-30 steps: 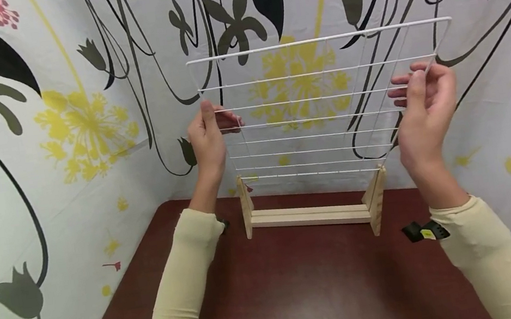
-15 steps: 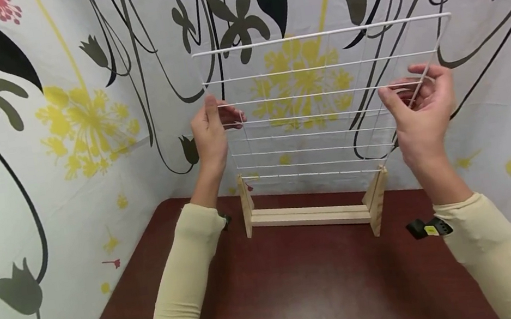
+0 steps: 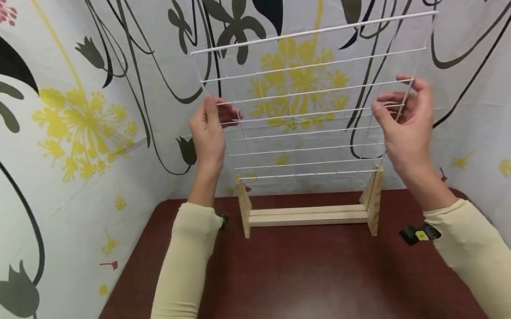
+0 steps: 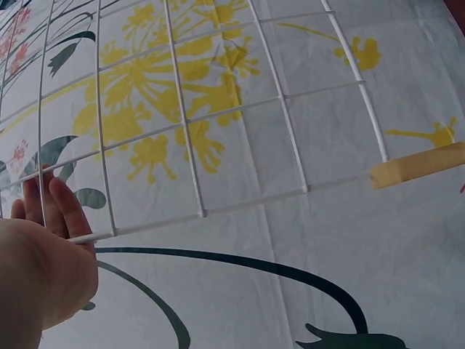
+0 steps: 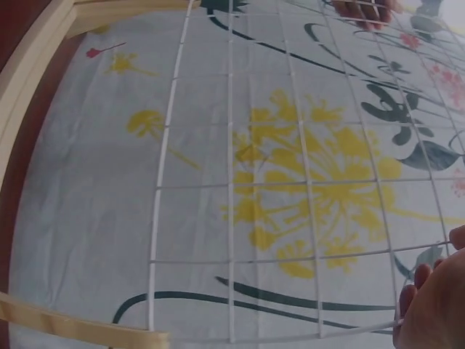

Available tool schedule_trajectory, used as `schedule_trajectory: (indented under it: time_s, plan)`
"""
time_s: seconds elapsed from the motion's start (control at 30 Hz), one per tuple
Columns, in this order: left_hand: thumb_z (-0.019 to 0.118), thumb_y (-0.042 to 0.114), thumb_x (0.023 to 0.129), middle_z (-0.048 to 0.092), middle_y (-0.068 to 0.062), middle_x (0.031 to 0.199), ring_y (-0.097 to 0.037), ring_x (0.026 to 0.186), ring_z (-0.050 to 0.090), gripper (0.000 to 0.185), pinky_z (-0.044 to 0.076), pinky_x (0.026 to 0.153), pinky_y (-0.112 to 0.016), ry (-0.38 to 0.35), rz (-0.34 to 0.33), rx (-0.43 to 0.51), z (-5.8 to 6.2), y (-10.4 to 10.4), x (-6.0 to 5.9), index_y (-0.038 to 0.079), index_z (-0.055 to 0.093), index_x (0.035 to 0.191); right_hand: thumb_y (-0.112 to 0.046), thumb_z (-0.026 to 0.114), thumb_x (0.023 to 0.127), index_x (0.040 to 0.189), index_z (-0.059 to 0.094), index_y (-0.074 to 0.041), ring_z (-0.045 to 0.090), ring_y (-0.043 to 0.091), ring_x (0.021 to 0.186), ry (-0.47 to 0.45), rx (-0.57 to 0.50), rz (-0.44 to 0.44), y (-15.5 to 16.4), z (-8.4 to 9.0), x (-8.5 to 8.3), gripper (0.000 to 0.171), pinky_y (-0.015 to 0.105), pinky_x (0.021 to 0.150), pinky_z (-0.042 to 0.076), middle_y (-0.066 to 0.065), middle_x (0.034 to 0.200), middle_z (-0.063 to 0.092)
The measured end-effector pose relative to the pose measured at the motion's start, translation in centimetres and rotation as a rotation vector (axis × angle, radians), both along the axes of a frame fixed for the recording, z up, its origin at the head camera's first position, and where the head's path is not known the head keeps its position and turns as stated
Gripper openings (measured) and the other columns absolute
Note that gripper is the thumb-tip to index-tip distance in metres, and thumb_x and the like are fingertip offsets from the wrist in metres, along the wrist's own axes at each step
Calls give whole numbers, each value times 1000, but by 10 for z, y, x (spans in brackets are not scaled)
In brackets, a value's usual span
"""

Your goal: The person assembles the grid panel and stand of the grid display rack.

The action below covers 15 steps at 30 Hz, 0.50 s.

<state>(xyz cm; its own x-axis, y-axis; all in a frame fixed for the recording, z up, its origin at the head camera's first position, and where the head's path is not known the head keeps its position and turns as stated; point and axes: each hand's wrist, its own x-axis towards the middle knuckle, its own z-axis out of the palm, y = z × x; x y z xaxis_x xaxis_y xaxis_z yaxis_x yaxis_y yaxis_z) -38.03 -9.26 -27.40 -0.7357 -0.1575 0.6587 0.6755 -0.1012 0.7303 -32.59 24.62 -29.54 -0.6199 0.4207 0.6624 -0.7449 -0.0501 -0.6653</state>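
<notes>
A white wire grid panel [image 3: 316, 31] stands in a pale wooden stand [image 3: 308, 216], its lower edge between the two end pieces. My left hand [image 3: 208, 136] holds the panel's left side edge, thumb in front and fingers behind the wires. On the opposite side edge, my right hand [image 3: 407, 131] pinches the wire between thumb and fingers, at a similar height. The left wrist view shows my left hand [image 4: 51, 262] at the edge of the grid [image 4: 361, 80]. In the right wrist view, my right hand [image 5: 436, 305] is partly cut off at the frame's side.
The stand rests on a dark red-brown table [image 3: 305, 295] near its back edge. White flower-printed fabric [image 3: 110, 214] rises behind and on both sides. A black strap with a yellow label [image 3: 420, 234] hangs at the right wrist.
My right thumb has come in onto the wire edge, and that hand has moved left and slightly down. The panel's top bar has risen a little in view. My left hand keeps its hold.
</notes>
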Motion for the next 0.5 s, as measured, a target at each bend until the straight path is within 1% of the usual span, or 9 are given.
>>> schedule_trajectory:
  time_s: [0.1, 0.2, 0.27, 0.4, 0.5]
  plan:
    - [42, 32, 115, 76, -7, 88, -17, 81, 77, 39, 64, 81, -39, -6, -11, -18, -3, 0, -1, 6, 68, 104, 4, 76, 91, 135, 58, -9, 66, 15, 87, -23, 23, -32, 1, -7, -2, 49, 20, 74, 49, 5, 98, 70]
    - [42, 34, 115, 77, -8, 91, -15, 83, 77, 38, 64, 81, -39, -17, -15, -30, -7, -1, -3, 6, 68, 107, 2, 76, 92, 132, 59, -11, 65, 12, 87, -43, 47, -64, 3, -10, -2, 45, 20, 74, 47, 2, 95, 68]
    - [42, 36, 115, 77, -9, 92, -16, 84, 77, 41, 64, 81, -39, -21, -14, -32, -9, -1, -4, 6, 68, 107, 1, 76, 92, 131, 59, -10, 64, 12, 86, -46, 58, -68, 3, -11, -3, 44, 20, 74, 46, 2, 95, 68]
    - [40, 38, 115, 77, -12, 95, -23, 87, 78, 43, 64, 81, -38, -37, -5, -38, -12, -1, -5, 6, 68, 107, -1, 76, 94, 133, 58, -11, 64, 12, 89, -63, 87, -79, 4, -10, -4, 44, 21, 75, 46, 1, 96, 67]
    - [40, 40, 115, 77, -10, 95, -27, 88, 78, 43, 64, 81, -39, -57, -9, -25, -13, -1, -6, 9, 68, 105, -1, 75, 95, 135, 58, -12, 64, 12, 90, -73, 101, -86, 4, -11, -6, 45, 21, 76, 46, 0, 97, 67]
